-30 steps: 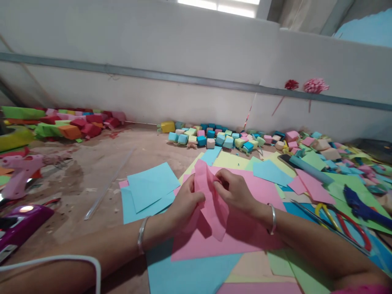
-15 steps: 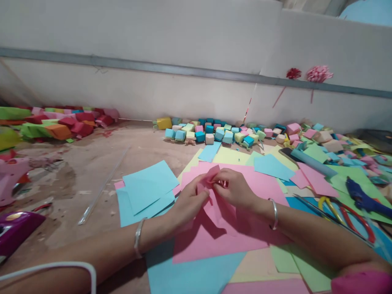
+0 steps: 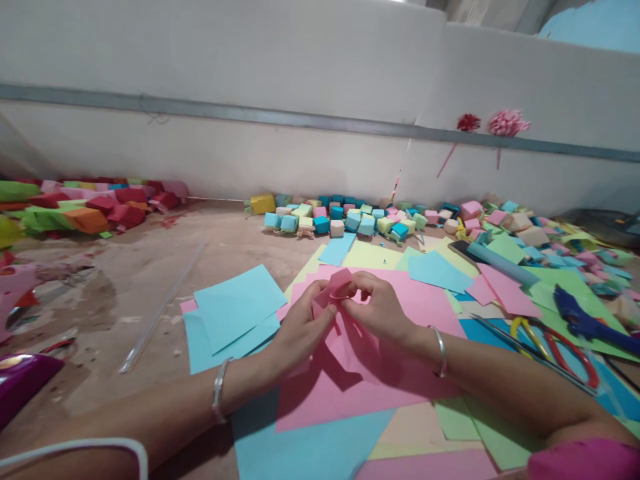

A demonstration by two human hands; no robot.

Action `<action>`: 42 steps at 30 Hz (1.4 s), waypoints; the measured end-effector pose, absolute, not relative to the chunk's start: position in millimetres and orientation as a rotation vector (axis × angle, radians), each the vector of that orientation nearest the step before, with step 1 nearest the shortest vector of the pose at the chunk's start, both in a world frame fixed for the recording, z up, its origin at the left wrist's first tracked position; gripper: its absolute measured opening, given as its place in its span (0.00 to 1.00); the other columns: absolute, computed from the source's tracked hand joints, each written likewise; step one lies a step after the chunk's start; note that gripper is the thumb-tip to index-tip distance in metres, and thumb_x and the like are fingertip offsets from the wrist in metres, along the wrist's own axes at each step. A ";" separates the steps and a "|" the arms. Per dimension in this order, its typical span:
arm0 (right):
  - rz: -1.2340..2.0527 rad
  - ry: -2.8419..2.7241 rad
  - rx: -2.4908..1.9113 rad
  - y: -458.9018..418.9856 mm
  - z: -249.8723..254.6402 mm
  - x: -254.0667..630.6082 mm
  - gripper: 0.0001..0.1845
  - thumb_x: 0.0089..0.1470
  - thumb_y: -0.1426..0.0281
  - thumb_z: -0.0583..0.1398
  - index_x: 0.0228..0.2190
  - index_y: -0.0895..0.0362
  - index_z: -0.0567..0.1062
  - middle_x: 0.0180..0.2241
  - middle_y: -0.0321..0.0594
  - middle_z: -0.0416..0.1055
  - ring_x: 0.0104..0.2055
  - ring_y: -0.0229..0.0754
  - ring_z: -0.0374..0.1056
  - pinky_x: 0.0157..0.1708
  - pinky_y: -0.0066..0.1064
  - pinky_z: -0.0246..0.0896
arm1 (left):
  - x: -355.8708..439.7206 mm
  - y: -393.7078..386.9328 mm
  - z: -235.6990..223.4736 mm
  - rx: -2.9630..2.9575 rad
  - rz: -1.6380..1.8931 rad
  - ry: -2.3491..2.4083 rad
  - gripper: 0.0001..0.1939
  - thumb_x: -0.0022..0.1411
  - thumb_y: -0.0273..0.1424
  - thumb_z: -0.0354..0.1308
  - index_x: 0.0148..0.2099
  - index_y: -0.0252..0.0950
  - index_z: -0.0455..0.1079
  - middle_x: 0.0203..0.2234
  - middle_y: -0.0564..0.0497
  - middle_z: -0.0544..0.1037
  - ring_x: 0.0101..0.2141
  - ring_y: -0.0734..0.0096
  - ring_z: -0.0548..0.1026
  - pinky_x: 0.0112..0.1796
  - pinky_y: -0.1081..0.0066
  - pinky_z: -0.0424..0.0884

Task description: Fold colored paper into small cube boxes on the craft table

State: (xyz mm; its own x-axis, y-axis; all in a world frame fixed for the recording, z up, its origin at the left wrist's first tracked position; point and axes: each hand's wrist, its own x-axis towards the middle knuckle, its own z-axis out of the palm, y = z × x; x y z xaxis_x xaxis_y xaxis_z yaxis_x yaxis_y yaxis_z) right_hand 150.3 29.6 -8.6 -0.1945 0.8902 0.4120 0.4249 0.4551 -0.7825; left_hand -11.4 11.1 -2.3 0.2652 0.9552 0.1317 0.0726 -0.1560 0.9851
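Pink paper (image 3: 341, 283), folded and creased, stands between the two hands near the middle of the view, over a pile of pink sheets (image 3: 305, 410). The left hand (image 3: 304, 325) has hold of its left side, the thumb pressed on the near face and the fingers closed behind. The right hand (image 3: 380, 308) has its fingers curled inward, thumb and forefinger pinching the paper's right edge. The two thumbs lie close together, and the top of the paper sticks up between the hands. Its lower part merges with the sheets in colour, so whether it touches them I cannot tell. A dark shadow falls on the sheets just below.

Each wrist wears a silver bangle. Two blue squares (image 3: 240, 303) overlap to the left of the left hand, and a larger blue sheet (image 3: 303, 450) lies under the near edge of the pink sheets. Beyond the hands, small paper blocks (image 3: 336, 228) line up along the foot of the wall (image 3: 225, 53). Right of the right forearm are red-handled scissors (image 3: 554, 348) and a blue tool (image 3: 583, 319). On the left, a clear stick (image 3: 163, 310) lies slantwise on the table (image 3: 120, 287), well apart from more coloured blocks (image 3: 95, 212).
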 end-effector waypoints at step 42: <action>0.659 -1.937 -1.113 18.2 -4.4 149.4 0.05 0.49 0.77 0.58 0.27 0.57 0.73 0.26 0.35 0.72 0.29 0.36 0.65 0.29 0.28 0.58 | -18.5 18.8 4.1 1.799 1.124 1.204 0.08 0.52 0.22 0.56 0.35 0.37 0.72 0.32 0.51 0.76 0.35 0.67 0.74 0.37 0.69 0.69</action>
